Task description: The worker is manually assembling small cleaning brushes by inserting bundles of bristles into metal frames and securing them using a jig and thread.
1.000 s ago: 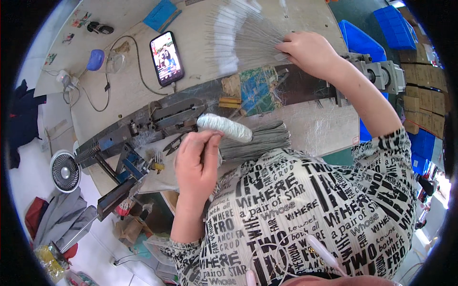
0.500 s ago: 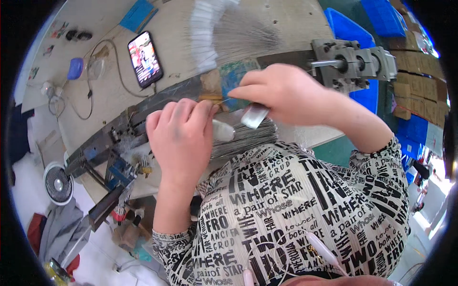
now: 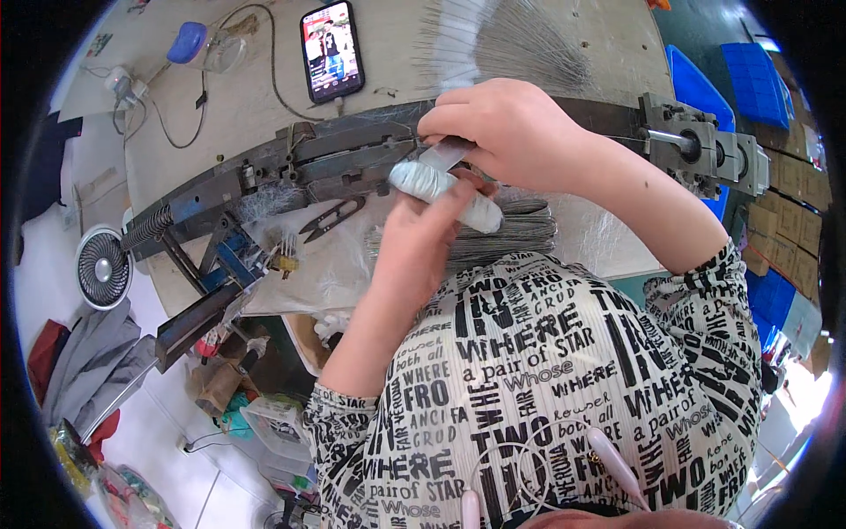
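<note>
My left hand (image 3: 421, 231) is closed around a whitish, padded roll (image 3: 423, 180), its thumb lying across it. The roll slants above the bench, one end toward the left and the other beneath my right hand. My right hand (image 3: 504, 132) reaches in from the right with fingers bent and pressed together. It pinches a translucent whitish strip (image 3: 448, 153) that lies against the roll. Under both hands rests a thick bundle of thin grey wires (image 3: 524, 231). Thread snips (image 3: 333, 219) lie to the left of my left hand.
A dark metal rail (image 3: 352, 145) runs across the bench, with a clamp block (image 3: 696, 145) at its right end. Beyond it are a lit phone (image 3: 331, 53) and wires fanned out with white ends (image 3: 507, 44). A small fan (image 3: 104, 267) stands left; blue bins (image 3: 753, 84) are right.
My view has shifted, and the bench items sit elsewhere in it. My hands have come together, the left now gripping the roll from below. The snips have come into sight.
</note>
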Demonstrator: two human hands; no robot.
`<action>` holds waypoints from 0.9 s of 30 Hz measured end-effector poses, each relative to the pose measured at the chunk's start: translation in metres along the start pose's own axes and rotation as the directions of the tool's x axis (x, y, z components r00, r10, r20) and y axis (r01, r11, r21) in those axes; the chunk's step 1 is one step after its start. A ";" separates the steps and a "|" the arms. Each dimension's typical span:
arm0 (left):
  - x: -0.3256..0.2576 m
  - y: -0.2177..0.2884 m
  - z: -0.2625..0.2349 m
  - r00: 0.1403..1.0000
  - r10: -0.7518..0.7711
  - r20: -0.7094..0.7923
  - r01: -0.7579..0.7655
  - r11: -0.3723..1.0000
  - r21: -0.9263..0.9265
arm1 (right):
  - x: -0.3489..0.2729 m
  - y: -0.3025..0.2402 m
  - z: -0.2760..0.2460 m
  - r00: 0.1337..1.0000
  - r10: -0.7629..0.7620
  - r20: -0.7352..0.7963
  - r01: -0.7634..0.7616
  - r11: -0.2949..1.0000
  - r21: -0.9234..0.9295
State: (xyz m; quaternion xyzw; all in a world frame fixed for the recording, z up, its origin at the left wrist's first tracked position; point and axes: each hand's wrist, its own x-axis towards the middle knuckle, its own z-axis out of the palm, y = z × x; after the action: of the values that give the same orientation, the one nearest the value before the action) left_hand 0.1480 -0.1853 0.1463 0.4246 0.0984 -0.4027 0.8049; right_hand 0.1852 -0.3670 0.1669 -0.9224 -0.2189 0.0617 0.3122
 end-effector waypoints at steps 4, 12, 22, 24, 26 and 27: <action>0.022 -0.019 -0.069 0.986 0.167 0.020 -0.089 0.418 0.904 | 0.002 0.001 0.001 0.999 -0.019 0.030 0.020 0.999 -0.032; -0.046 -0.003 -0.122 0.898 0.224 -0.379 0.019 0.840 0.541 | -0.034 -0.014 -0.009 0.961 -0.268 -0.069 0.251 0.950 -0.186; -0.085 -0.010 -0.162 0.578 0.225 -0.785 -0.384 0.923 -0.017 | -0.042 0.037 0.033 0.994 0.102 0.037 -0.101 0.995 -0.019; -0.072 -0.015 -0.152 0.671 0.216 -0.710 -0.375 0.924 -0.073 | -0.055 0.022 0.013 0.979 0.060 0.193 -0.072 0.996 0.060; -0.060 -0.009 -0.105 0.909 0.188 -0.372 -0.191 0.981 0.029 | -0.062 0.005 -0.017 0.974 0.119 0.194 -0.156 0.969 0.190; -0.048 -0.002 -0.079 0.966 0.120 -0.230 -0.080 0.981 0.174 | -0.064 -0.001 -0.029 0.964 0.164 0.211 -0.227 0.919 0.321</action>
State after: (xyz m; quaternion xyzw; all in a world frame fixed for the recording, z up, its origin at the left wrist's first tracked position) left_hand 0.1298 -0.0985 0.1203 0.5390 0.1397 -0.3140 0.7690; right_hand 0.1347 -0.4110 0.1894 -0.8618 -0.1385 0.2127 0.4391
